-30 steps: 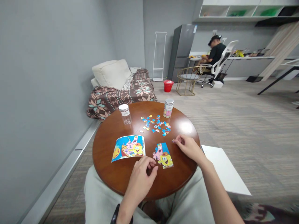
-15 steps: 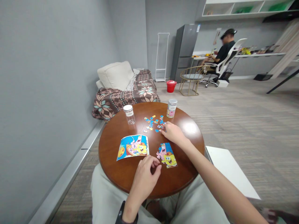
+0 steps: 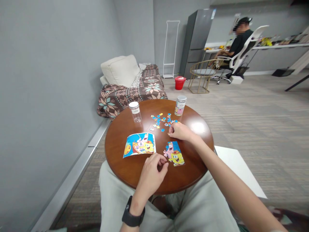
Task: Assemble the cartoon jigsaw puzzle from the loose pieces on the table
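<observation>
On the round brown table [image 3: 116, 138], my right hand [image 3: 181, 131] is closed in a pinch at the near edge of the loose jigsaw pieces [image 3: 158, 120]. A small jigsaw piece [image 3: 169, 133] shows at its fingertips. Just below that hand lies a joined section of the puzzle [image 3: 177, 158], with a pink and a yellow cartoon figure. My left hand [image 3: 154, 169] hovers or rests left of this section, fingers curled, thumb apart, nothing visible in it. The printed reference picture [image 3: 140, 145] lies flat beyond the left hand, its edges slightly curved.
A clear jar with a white lid [image 3: 135, 112] stands at the table's far left. A printed canister [image 3: 180, 106] stands at the far right. Beyond are a covered couch [image 3: 149, 88], a red bucket [image 3: 179, 83] and a seated person [image 3: 238, 40].
My right hand has drawn back slightly from the loose pieces, with a small piece now showing in its pinch. My left hand stays by the joined section. The whole view has shifted slightly.
</observation>
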Demonstrator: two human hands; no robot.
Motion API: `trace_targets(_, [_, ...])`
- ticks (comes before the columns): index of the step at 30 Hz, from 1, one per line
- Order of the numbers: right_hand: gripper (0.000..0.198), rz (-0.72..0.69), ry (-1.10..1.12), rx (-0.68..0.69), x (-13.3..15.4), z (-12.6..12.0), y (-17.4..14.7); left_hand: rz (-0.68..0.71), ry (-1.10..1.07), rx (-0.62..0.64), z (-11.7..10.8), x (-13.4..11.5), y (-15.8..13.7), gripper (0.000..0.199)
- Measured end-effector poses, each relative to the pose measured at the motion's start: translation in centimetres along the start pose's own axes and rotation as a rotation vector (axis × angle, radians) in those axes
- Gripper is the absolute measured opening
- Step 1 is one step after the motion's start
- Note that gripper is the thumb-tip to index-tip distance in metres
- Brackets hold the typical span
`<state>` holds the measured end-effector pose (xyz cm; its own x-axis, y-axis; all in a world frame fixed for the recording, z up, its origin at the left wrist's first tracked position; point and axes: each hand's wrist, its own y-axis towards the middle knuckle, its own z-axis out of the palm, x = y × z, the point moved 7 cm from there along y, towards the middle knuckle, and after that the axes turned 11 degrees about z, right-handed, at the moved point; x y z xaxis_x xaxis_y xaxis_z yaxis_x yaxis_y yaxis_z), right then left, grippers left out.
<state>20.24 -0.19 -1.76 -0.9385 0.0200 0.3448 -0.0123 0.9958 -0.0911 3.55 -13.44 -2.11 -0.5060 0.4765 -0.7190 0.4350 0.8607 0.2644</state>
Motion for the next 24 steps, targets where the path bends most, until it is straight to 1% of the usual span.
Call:
trace_targets(2, [0.005, -0.002, 0.017, -0.011, -0.1, -0.3, -0.1, 0.000, 0.000, 0.002, 0.0, 0.0, 0.0, 0.006])
trace_targets(4, [0.007, -0.012, 0.030, 0.005, -0.3, -0.4, -0.1, 0.001, -0.001, 0.001, 0.0, 0.0, 0.0, 0.006])
trace_targets(7, [0.004, -0.024, 0.025, 0.037, -0.8, -0.3, 0.0, 0.001, -0.003, 0.002, 0.0, -0.1, -0.1, 0.006])
trace_targets(10, [0.006, -0.039, -0.001, 0.049, -1.4, -0.1, 0.1, 0.002, -0.003, 0.000, -0.1, 0.0, -0.1, 0.006])
trace_targets(13, [0.007, -0.098, -0.002, 0.053, -1.5, 0.2, 0.2, 0.001, -0.006, -0.003, 0.0, 0.1, 0.0, 0.006])
trace_targets(16, [0.002, -0.178, 0.038, 0.054, -1.2, 0.1, 0.0, -0.005, -0.019, 0.000, 0.1, 0.2, 0.0, 0.005])
trace_targets(19, [0.007, -0.216, 0.137, 0.069, -0.7, -0.3, -0.5, -0.014, -0.032, 0.005, 0.2, 0.2, -0.1, 0.005])
trace_targets(21, [0.006, -0.228, 0.248, 0.100, -0.3, -0.7, -1.1, -0.017, -0.037, 0.006, 0.2, 0.1, -0.1, 0.006])
trace_targets(22, [0.007, -0.237, 0.312, 0.132, -0.1, -0.8, -1.4, -0.016, -0.039, 0.006, 0.2, 0.1, -0.2, 0.005])
trace_targets(24, [0.015, -0.264, 0.423, 0.228, 0.5, -0.9, -2.2, -0.014, -0.042, 0.005, 0.2, 0.1, -0.2, 0.005])
